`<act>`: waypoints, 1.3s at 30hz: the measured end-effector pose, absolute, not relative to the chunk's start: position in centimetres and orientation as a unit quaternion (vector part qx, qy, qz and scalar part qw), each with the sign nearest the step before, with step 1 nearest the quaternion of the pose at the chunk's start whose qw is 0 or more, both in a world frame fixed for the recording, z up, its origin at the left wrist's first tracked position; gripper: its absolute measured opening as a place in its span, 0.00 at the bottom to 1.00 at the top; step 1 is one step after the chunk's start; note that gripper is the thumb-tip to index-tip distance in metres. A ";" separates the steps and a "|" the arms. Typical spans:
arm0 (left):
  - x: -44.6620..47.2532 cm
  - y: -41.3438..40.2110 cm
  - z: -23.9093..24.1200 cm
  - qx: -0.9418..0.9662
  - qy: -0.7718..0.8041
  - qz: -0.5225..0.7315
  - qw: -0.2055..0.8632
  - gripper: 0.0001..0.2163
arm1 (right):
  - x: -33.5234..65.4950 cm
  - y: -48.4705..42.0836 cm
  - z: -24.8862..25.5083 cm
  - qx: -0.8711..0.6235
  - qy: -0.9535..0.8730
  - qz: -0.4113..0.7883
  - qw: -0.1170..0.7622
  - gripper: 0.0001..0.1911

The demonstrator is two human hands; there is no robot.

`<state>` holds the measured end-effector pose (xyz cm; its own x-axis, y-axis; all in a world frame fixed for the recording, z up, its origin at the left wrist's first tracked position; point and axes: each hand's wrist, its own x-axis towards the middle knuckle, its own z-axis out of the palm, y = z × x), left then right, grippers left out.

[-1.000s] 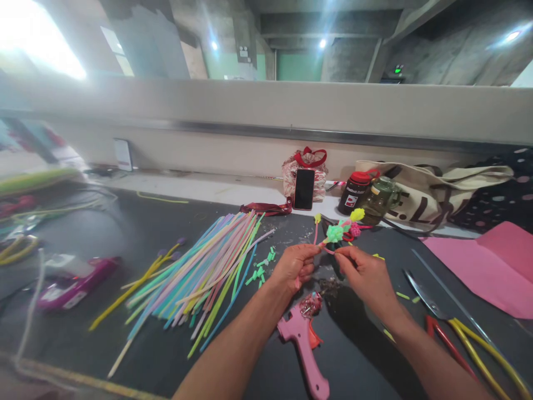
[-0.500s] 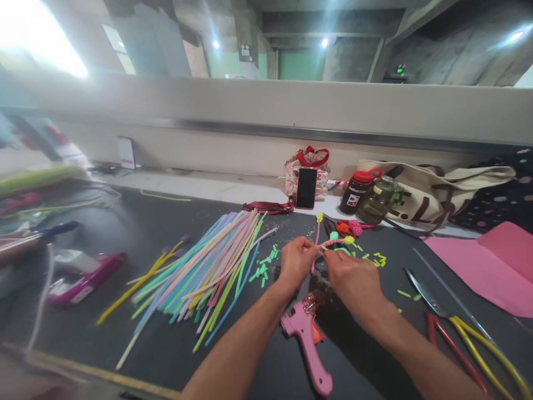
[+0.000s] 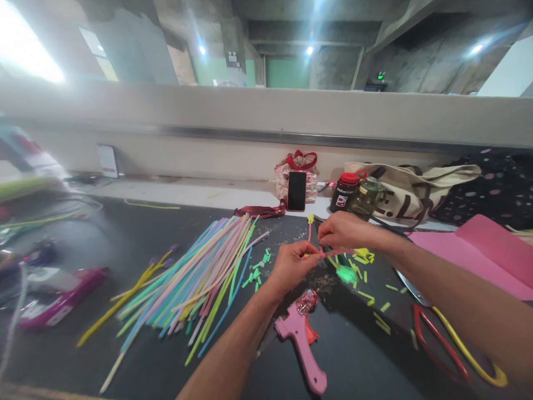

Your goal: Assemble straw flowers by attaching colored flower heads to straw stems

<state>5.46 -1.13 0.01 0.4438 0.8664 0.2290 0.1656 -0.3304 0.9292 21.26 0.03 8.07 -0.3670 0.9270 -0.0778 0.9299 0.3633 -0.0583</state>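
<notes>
My left hand [image 3: 293, 265] pinches pink pipe cleaners [image 3: 338, 253] where they cross above the dark table. One pink stem with a yellow tip [image 3: 310, 219] stands up behind the fingers; another runs right to a yellow tip [image 3: 363, 253]. A mint-green tip [image 3: 345, 273], blurred, hangs below. My right hand [image 3: 345, 230] is closed just above and right of my left, its fingertips pinched on a pink stem at the crossing. Its forearm passes over part of the scissors [image 3: 443, 344]. Below my hands lies a pink glue gun [image 3: 302, 344].
A bundle of pastel pipe cleaners [image 3: 200, 272] spreads on the left, beside yellow stems [image 3: 125, 297]. Green snippets [image 3: 257, 269] and yellow-green snippets [image 3: 382, 323] lie scattered. Behind stand a phone [image 3: 296, 191], a dark bottle [image 3: 343, 193] and a tote bag [image 3: 416, 194]. Pink paper [image 3: 478, 255] lies right.
My right hand has lifted and turned, moving from the right of the crossing to above it. The mint-green tip has swung down and right. The view has shifted slightly.
</notes>
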 end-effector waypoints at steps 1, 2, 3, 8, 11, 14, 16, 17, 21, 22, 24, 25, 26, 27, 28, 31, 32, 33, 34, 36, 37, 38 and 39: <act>5.4 -1.3 0.2 0.708 0.341 0.386 0.484 0.06 | 21.7 0.2 8.3 0.546 0.829 -0.125 0.012 0.08; 5.5 -1.5 0.4 0.693 0.324 0.386 0.515 0.07 | 22.1 0.4 8.4 0.528 0.821 -0.217 0.003 0.08; 5.5 -1.7 0.5 0.676 0.309 0.388 0.545 0.07 | 22.5 0.5 8.4 0.509 0.803 -0.310 -0.011 0.08; 6.0 -2.1 0.6 0.537 0.296 0.394 0.685 0.09 | 23.7 0.1 6.0 0.497 0.660 -0.545 -0.142 0.08; 6.4 -1.9 0.2 0.447 0.295 0.402 0.743 0.11 | 23.3 -0.7 3.4 0.508 0.609 -0.556 -0.248 0.12; 6.8 -1.4 -0.5 0.385 0.287 0.437 0.761 0.12 | 22.3 -1.4 1.2 0.506 0.602 -0.533 -0.313 0.14; 6.9 -1.0 -0.9 0.365 0.298 0.461 0.752 0.12 | 21.4 -1.7 0.2 0.511 0.596 -0.511 -0.348 0.14; 7.0 -0.8 -1.1 0.360 0.311 0.471 0.743 0.12 | 21.0 -1.8 -0.2 0.516 0.594 -0.500 -0.361 0.14; 7.1 0.0 -2.0 0.352 0.368 0.504 0.698 0.13 | 19.1 -1.9 -1.5 0.544 0.592 -0.442 -0.398 0.16; 7.2 0.2 -2.2 0.351 0.377 0.511 0.689 0.13 | 18.7 -1.9 -1.7 0.552 0.592 -0.424 -0.405 0.16; 7.2 0.5 -2.7 0.348 0.392 0.528 0.669 0.13 | 17.9 -1.8 -2.1 0.566 0.598 -0.383 -0.418 0.16; 7.3 0.7 -3.0 0.347 0.399 0.537 0.657 0.13 | 17.7 -1.7 -2.1 0.573 0.603 -0.360 -0.423 0.14; 7.3 0.8 -3.2 0.347 0.405 0.546 0.646 0.13 | 17.4 -1.7 -2.2 0.578 0.608 -0.336 -0.428 0.13; 7.3 1.0 -3.4 0.348 0.411 0.554 0.635 0.13 | 17.2 -1.6 -2.2 0.583 0.612 -0.314 -0.432 0.11; 7.2 1.1 -3.6 0.350 0.414 0.560 0.626 0.13 | 17.0 -1.5 -2.2 0.586 0.615 -0.296 -0.436 0.10; 7.1 1.4 -3.7 0.362 0.417 0.569 0.609 0.12 | 16.7 -1.2 -2.2 0.593 0.611 -0.274 -0.448 0.10; 7.0 1.4 -3.7 0.367 0.416 0.571 0.606 0.11 | 16.6 -1.1 -2.3 0.594 0.605 -0.275 -0.453 0.10; 7.0 1.4 -3.6 0.371 0.413 0.572 0.603 0.11 | 16.5 -1.1 -2.3 0.594 0.598 -0.280 -0.459 0.10; 7.0 1.4 -3.4 0.375 0.411 0.574 0.600 0.10 | 16.4 -1.1 -2.4 0.592 0.591 -0.287 -0.466 0.11; 7.0 1.2 -3.1 0.382 0.408 0.578 0.594 0.09 | 16.3 -1.1 -2.5 0.583 0.578 -0.303 -0.484 0.12; 7.0 1.1 -3.0 0.385 0.407 0.580 0.591 0.09 | 16.1 -1.2 -2.4 0.577 0.571 -0.312 -0.494 0.12; 7.0 1.0 -2.9 0.387 0.407 0.581 0.588 0.08 | 16.0 -1.2 -2.4 0.570 0.563 -0.321 -0.505 0.12; 7.0 1.0 -2.9 0.389 0.408 0.582 0.586 0.08 | 15.9 -1.3 -2.3 0.563 0.554 -0.332 -0.516 0.13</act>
